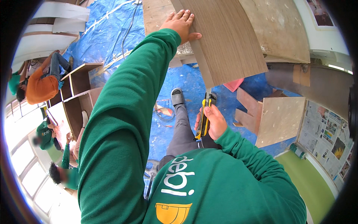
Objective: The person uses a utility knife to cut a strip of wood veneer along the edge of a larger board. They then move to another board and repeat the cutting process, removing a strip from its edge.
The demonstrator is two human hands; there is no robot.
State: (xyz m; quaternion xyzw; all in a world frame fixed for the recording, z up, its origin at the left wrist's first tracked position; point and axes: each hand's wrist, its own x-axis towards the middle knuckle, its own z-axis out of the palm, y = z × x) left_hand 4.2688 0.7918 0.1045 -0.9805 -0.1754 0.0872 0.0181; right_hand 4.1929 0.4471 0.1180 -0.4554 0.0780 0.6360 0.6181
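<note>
My left hand lies with fingers stretched out on the far left part of a brown wood-grain board. Along that board's left edge runs a narrow strip of a lighter tone. In my right hand, close to my body, is a yellow and black utility knife, its fingers wrapped round the handle. The knife points away from me, and its blade end is at the near end of the strip. Whether the blade touches the strip, I cannot tell.
Under the board is a worn plywood worktop. Blue tarp covers the floor, with a cable on it. Wooden offcuts stand at the right. Several people work at the left near a brown cabinet.
</note>
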